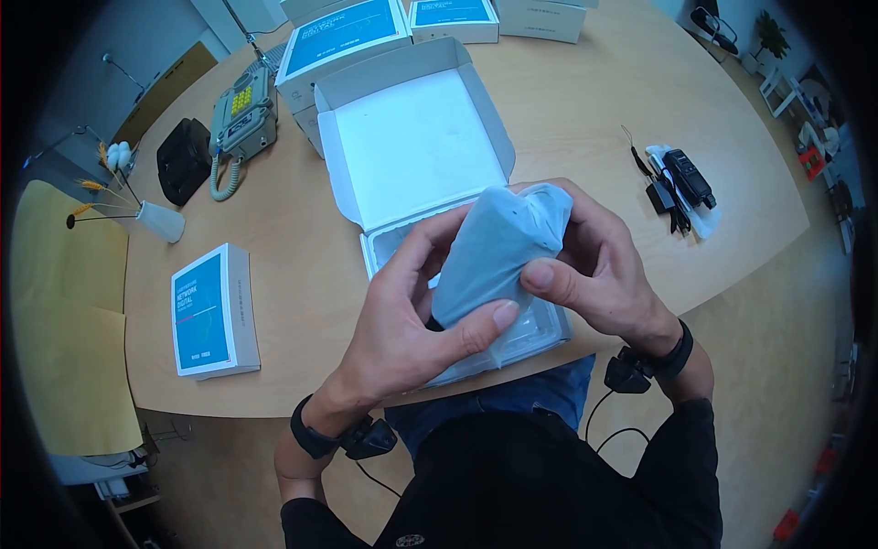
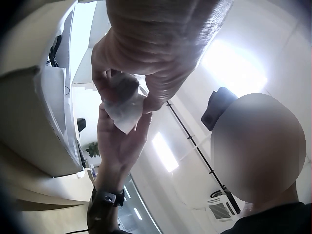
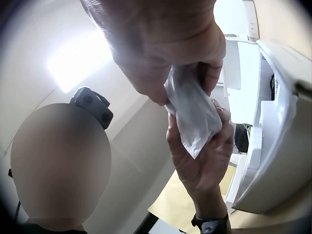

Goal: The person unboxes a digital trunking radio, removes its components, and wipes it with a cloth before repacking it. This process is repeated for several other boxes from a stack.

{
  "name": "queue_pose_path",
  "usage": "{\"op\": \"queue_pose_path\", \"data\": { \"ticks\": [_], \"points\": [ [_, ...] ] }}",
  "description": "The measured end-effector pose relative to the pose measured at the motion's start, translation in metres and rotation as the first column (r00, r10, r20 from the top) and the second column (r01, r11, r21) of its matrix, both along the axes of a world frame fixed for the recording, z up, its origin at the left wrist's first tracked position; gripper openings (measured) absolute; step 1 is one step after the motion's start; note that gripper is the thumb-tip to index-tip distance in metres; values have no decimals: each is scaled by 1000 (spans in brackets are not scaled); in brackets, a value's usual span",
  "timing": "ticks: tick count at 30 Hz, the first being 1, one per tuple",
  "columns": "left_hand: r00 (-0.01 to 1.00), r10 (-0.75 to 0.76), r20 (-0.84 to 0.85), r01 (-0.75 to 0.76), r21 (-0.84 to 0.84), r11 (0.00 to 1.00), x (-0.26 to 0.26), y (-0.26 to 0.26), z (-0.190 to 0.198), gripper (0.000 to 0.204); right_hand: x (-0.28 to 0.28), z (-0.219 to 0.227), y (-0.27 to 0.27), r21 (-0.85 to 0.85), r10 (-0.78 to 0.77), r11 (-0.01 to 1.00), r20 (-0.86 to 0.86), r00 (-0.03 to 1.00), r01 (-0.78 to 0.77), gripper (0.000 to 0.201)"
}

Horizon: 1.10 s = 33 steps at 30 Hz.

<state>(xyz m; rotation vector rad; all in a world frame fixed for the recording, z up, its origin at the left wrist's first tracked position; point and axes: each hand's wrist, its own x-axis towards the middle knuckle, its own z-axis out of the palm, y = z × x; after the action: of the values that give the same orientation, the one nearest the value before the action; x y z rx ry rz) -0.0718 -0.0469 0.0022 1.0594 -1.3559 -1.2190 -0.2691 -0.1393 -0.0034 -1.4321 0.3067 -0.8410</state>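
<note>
Both hands hold a white translucent plastic bag (image 1: 498, 252), wrapped round an object whose kind is hidden. A dark bit shows at its lower left end. My left hand (image 1: 398, 325) grips its left side, thumb across the front and fingers behind. On the other side my right hand (image 1: 608, 270) pinches the bag near its folded end, thumb in front. The wrist views show the crinkled bag (image 2: 127, 109) (image 3: 192, 114) between the two hands. Below it is an open white box (image 1: 412, 146), lid raised, with a clear plastic tray (image 1: 540, 334) inside.
A closed blue-and-white box (image 1: 203, 311) stands at the left. Further boxes (image 1: 343, 41) line the back. A telephone (image 1: 245, 114), black pouch (image 1: 183, 160) and white vase (image 1: 161, 222) are at the far left. A black handheld radio (image 1: 689, 178) lies right, beside a cabled adapter (image 1: 660, 197).
</note>
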Motion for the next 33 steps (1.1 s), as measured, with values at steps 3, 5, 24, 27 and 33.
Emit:
{"op": "queue_pose_path", "data": {
  "ticks": [3, 5, 24, 27, 33],
  "points": [
    [989, -17, -147, 14, -26, 1000, -3, -5, -1, 84, 1, -5, -2, 58, 133, 989, 61, 989, -136, 58],
    [999, -51, 11, 52, -152, 987, -1, -8, -4, 87, -3, -5, -3, 110, 145, 984, -19, 989, -142, 59],
    [571, 481, 666, 184, -674, 715, -2, -15, -24, 82, -5, 5, -11, -347, -318, 904, -159, 935, 249, 18],
    [617, 458, 640, 141, -663, 736, -3, -14, -23, 94, -5, -14, -12, -233, -318, 918, 48, 947, 320, 17],
    [750, 395, 531, 56, -646, 761, -10, -11, -22, 106, 5, -25, 0, -20, -330, 941, 179, 927, 339, 19]
  ]
}}
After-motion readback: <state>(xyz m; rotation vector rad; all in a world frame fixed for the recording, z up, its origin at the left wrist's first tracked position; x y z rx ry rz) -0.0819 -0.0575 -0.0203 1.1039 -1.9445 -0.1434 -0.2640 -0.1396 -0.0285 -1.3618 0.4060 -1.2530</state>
